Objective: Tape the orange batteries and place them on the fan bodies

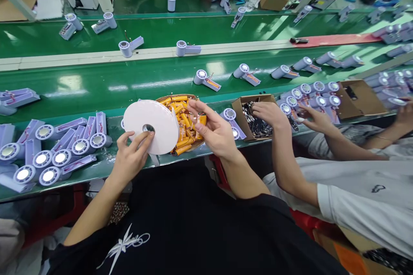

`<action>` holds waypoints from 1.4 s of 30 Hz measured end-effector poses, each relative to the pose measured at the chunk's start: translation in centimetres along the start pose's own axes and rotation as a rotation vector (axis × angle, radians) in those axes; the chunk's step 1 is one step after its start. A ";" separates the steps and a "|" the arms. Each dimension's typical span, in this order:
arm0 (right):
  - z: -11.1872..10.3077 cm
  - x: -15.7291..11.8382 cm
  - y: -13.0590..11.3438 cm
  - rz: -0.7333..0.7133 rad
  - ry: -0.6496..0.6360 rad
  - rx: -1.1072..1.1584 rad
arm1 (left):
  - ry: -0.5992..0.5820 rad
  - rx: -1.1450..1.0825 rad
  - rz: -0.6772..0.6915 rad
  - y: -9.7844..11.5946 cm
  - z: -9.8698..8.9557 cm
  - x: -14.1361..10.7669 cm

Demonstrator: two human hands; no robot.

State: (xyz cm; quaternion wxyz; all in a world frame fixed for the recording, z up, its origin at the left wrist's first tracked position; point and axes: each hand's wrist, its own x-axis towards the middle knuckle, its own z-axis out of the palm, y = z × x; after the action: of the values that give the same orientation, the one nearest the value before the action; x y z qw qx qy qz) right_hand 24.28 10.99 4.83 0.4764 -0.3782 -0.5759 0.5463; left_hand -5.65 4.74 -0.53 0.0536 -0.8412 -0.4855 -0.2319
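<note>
My left hand (133,154) grips a large white roll of tape (155,116), its fingers at the roll's centre hole. A loose strip end hangs below the roll. My right hand (216,131) is just right of the roll, its thumb and fingers apart; whether a small bit of tape clings to the fingertips I cannot make out. Beneath both is a box of orange wired battery cells (184,131), partly covered by the roll. Right of my right hand, a lilac handheld-fan body (229,114) lies on the bench edge.
Several lilac fan bodies (61,157) crowd the bench at left. More ride on the green conveyor (145,79). At right, a co-worker's hand (271,114) reaches into a carton of dark parts (254,124), close to my right arm. Other people sit across the line.
</note>
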 end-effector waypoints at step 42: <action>-7.6 12.5 4.1 -0.288 0.286 -0.114 | -0.742 0.146 -0.019 -14.7 8.6 23.2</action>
State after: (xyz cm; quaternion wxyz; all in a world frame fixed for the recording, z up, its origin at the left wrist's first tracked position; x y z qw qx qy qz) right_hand 28.04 25.46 2.11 0.6041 -0.3919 -0.5807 0.3798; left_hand -5.36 33.51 0.11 -0.0685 -0.8573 -0.4951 0.1231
